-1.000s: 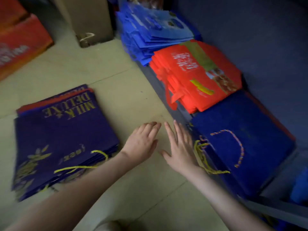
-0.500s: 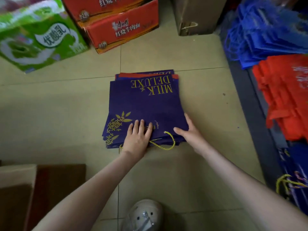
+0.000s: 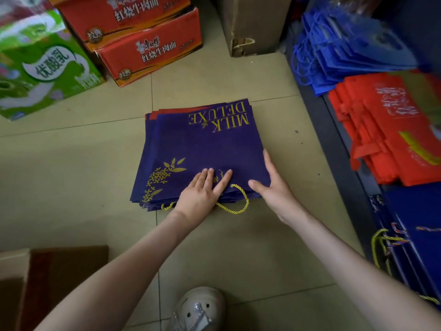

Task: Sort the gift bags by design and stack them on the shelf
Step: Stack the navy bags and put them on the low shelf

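Observation:
A stack of flat purple gift bags (image 3: 202, 149) printed "MILK DELUXE" in gold lies on the tiled floor, gold cord handles toward me. My left hand (image 3: 202, 192) rests flat on the top bag near its front edge, fingers straight. My right hand (image 3: 269, 185) lies against the stack's right front corner, thumb on top and fingers along the side edge. On the low shelf (image 3: 317, 111) at the right sit a pile of light blue bags (image 3: 346, 51), a pile of red bags (image 3: 386, 134) and a pile of dark blue bags (image 3: 415, 240) with cord handles.
Red cartons (image 3: 148, 44) and a green carton (image 3: 40, 68) stand on the floor at the back left, a brown cardboard box (image 3: 250, 22) behind the stack. A brown box (image 3: 47, 283) sits at the lower left. My shoe (image 3: 198, 309) shows at the bottom.
My view swung left from the shelf to the purple stack. Both hands moved from the bare floor onto the stack, the left flat on top, the right sliding along its right corner.

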A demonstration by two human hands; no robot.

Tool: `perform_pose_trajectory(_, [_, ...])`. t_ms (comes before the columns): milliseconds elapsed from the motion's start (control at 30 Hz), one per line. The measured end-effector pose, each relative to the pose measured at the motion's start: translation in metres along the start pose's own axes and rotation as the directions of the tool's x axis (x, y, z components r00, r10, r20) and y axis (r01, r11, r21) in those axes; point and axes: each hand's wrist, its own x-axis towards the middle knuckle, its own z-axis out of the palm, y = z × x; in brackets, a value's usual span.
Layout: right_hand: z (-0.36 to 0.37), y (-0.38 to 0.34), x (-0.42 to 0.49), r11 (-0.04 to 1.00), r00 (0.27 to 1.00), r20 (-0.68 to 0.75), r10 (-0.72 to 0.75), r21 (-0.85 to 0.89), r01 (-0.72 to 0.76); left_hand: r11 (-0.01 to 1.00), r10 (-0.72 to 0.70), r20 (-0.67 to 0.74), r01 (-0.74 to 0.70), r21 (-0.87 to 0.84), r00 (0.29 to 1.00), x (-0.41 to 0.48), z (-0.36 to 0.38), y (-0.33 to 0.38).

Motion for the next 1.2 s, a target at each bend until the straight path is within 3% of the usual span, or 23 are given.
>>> perform_pose_trajectory(33, [-0.008,-0.010,-0.006,0.987,1.000,0.011,-0.010,-0.159,0.011,0.999,0.033,-0.020,-0.033,0.005,0.999,0.003,-0.005,0.001])
perform_pose_trajectory(67, [-0.017,-0.021,-0.012,0.911,0.999,0.024,-0.028,-0.410,0.035,0.997,0.071,-0.049,-0.070,0.015,0.996,0.005,-0.011,0.003])
perform_pose_trajectory(133, [-0.033,-0.043,-0.026,0.594,0.991,0.107,-0.079,-0.794,0.133,0.990,0.140,-0.111,-0.139,0.019,0.984,0.007,-0.022,0.008])
perform_pose_trajectory(233, [-0.032,-0.071,-0.050,0.278,0.967,0.253,-0.041,-0.926,0.254,0.979,0.197,-0.247,-0.202,0.003,0.949,0.016,-0.047,0.020])
perform_pose_trajectory(300, [-0.027,-0.080,-0.061,0.181,0.974,0.224,-0.039,-0.957,0.227,0.969,0.239,-0.329,-0.246,0.021,0.913,0.025,-0.068,0.026])
perform_pose_trajectory(367, [-0.026,-0.086,-0.071,0.149,0.989,0.124,-0.081,-0.979,0.135,0.962,0.270,-0.386,-0.264,0.069,0.882,0.037,-0.088,0.027])
perform_pose_trajectory(433, [-0.030,-0.093,-0.080,0.108,0.962,0.009,-0.273,-0.993,0.040,0.960,0.276,-0.439,-0.263,0.091,0.855,0.049,-0.107,0.028])
perform_pose_trajectory(533, [-0.047,-0.093,-0.097,0.157,0.782,-0.122,-0.611,-0.987,-0.032,0.948,0.300,-0.530,-0.308,0.076,0.793,0.065,-0.131,0.044])
perform_pose_trajectory(667, [-0.074,-0.085,-0.138,0.128,0.672,-0.216,-0.708,-0.975,-0.180,0.893,0.394,-0.651,-0.438,0.104,0.649,0.083,-0.150,0.084])
perform_pose_trajectory(800, [-0.100,-0.068,-0.187,0.136,0.646,-0.351,-0.678,-0.923,-0.360,0.793,0.485,-0.735,-0.593,0.141,0.474,0.101,-0.156,0.138])
perform_pose_trajectory(900, [-0.118,-0.047,-0.208,0.161,0.649,-0.463,-0.603,-0.868,-0.470,0.699,0.546,-0.738,-0.702,0.139,0.397,0.117,-0.145,0.180])
perform_pose_trajectory(1100, [-0.155,0.017,-0.229,0.217,0.636,-0.736,-0.232,-0.677,-0.703,0.513,0.718,-0.643,-0.827,0.231,0.266,0.150,-0.107,0.264])
perform_pose_trajectory(1200, [-0.169,0.051,-0.237,0.235,0.600,-0.799,0.023,-0.579,-0.781,0.508,0.795,-0.515,-0.815,0.278,0.319,0.160,-0.087,0.281])
